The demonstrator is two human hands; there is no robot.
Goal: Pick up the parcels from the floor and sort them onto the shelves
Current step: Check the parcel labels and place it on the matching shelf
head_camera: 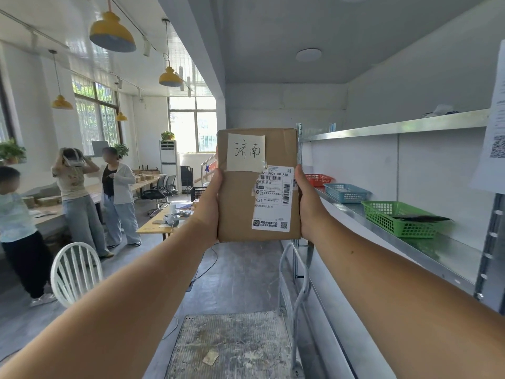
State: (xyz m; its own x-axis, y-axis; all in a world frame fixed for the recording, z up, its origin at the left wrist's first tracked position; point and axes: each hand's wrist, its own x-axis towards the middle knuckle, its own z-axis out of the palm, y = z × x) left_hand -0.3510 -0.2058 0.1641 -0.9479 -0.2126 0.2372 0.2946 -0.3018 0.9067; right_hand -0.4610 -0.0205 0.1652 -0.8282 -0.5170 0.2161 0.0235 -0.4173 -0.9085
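Both hands up front: left hand [209, 199] grips the left edge of the parcel [246, 203], right hand [307, 203] clamps its right edge, holding the box upright in mid-air, well above the floor. On its face, a handwritten note [246, 152] and shipping label [273, 198]. Right, the shelf [448, 255] carries red [318, 179], blue [346, 192] and green [401, 218] baskets.

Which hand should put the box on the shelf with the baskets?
Probably the right hand. Both hands grip the cardboard parcel, but the shelf and its green basket lie on the right, nearer that hand. The left hand would have to cross over.
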